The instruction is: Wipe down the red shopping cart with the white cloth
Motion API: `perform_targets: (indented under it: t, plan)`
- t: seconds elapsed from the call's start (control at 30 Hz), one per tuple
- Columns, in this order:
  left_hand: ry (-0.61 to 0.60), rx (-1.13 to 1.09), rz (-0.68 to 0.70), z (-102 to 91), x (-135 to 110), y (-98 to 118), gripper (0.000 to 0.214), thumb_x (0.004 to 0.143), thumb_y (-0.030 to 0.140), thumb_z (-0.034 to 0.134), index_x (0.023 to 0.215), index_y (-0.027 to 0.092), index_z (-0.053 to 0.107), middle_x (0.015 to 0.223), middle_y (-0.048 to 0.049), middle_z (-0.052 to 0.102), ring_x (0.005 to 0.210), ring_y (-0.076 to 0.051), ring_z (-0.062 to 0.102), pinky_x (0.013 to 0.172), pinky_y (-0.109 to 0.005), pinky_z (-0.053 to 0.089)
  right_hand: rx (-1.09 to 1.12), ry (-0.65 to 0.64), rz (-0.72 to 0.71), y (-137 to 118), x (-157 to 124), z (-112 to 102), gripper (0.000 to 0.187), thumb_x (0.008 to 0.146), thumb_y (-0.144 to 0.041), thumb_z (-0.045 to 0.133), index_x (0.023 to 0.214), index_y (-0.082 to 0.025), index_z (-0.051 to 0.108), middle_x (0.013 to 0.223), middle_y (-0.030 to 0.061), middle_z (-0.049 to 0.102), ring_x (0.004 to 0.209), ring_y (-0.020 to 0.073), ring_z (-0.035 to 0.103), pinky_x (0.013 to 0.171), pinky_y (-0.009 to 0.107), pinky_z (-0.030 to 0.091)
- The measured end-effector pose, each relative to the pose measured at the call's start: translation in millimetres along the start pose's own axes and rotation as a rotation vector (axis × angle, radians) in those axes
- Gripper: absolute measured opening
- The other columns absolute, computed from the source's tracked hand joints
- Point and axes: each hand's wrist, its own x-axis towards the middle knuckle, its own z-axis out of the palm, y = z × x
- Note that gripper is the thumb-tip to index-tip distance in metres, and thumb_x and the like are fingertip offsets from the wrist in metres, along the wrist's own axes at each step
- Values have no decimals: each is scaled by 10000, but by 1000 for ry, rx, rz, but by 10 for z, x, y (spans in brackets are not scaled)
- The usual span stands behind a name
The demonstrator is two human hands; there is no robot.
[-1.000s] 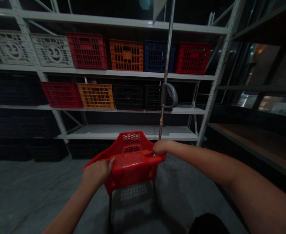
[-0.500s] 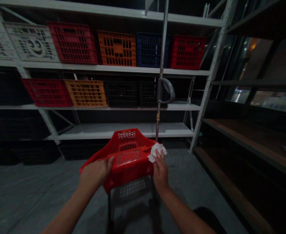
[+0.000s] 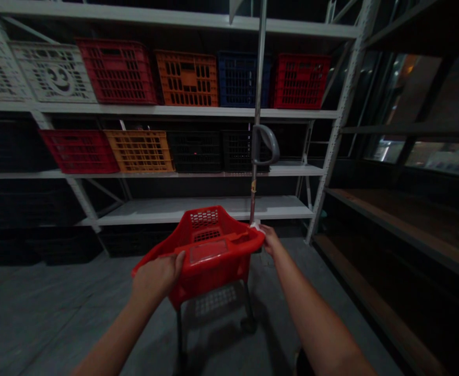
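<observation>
My left hand (image 3: pixel 156 274) grips the near rim of a red plastic shopping trolley-basket (image 3: pixel 217 271), which stands on thin dark legs with wheels. My right hand (image 3: pixel 270 239) reaches the basket's far right corner, right next to a thin metal pole (image 3: pixel 257 104). A small white tissue (image 3: pixel 256 225) shows at its fingers, mostly hidden behind the corner. The pole rises past the shelves and carries a grey curved handle (image 3: pixel 266 144).
White metal shelving (image 3: pixel 174 110) holds plastic crates (image 3: pixel 186 78) in red, orange, blue, white and black. Dark crates sit low on the grey concrete floor (image 3: pixel 49 308). Wooden shelves (image 3: pixel 386 219) stand at right, with lit windows behind.
My right hand has moved from the near side of the basket to its far corner by the pole. The white tissue has gone with it, and my left hand stays on the rim.
</observation>
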Motion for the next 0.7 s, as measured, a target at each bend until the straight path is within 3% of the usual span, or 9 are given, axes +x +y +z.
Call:
perform_targets:
  t: [0.17, 0.23, 0.4, 0.53, 0.63, 0.7]
  plan:
    - [33, 16, 7, 2, 35, -96, 670, 864, 460, 77, 893, 123, 655, 815, -174, 688, 786, -319, 650, 642, -397, 458, -88, 129, -16, 138, -293, 151, 444, 809, -448, 354, 971, -115, 597, 856, 99, 667, 746, 181, 612, 624, 257, 469]
    - [42, 32, 15, 16, 55, -167, 678, 861, 460, 75, 942, 115, 653, 818, -177, 688, 792, -323, 648, 631, -391, 454, -143, 192, -33, 181, -489, 187, 450, 832, -445, 297, 931, -127, 599, 816, 92, 655, 731, 183, 591, 613, 255, 459]
    - [-4, -3, 46, 68, 160, -466, 673, 852, 512, 94, 1067, 167, 631, 862, -137, 703, 835, -296, 648, 684, -371, 454, -365, 290, -199, 331, -992, 285, 446, 840, -467, 326, 881, -136, 623, 778, 95, 647, 751, 208, 579, 619, 265, 457]
    - [-17, -20, 109, 111, 203, -724, 665, 859, 502, 95, 1078, 167, 626, 951, -120, 698, 914, -275, 630, 759, -351, 440, -54, 369, -309, 373, -1021, 342, 396, 784, -434, 446, 988, -135, 607, 847, 89, 651, 760, 198, 596, 648, 287, 478]
    - [-14, -29, 153, 145, 187, -866, 651, 865, 493, 101, 1033, 171, 641, 987, -111, 690, 943, -266, 619, 795, -344, 427, 323, 387, -364, 149, -763, 379, 404, 735, -405, 530, 1078, -194, 569, 919, 60, 649, 787, 175, 609, 732, 329, 492]
    - [0, -50, 178, 161, 183, -943, 638, 871, 479, 106, 1009, 170, 646, 1029, -109, 678, 975, -258, 605, 827, -343, 416, 445, 325, -378, -82, -559, 420, 402, 778, -423, 479, 1135, -245, 528, 952, 35, 644, 834, 161, 613, 778, 349, 494]
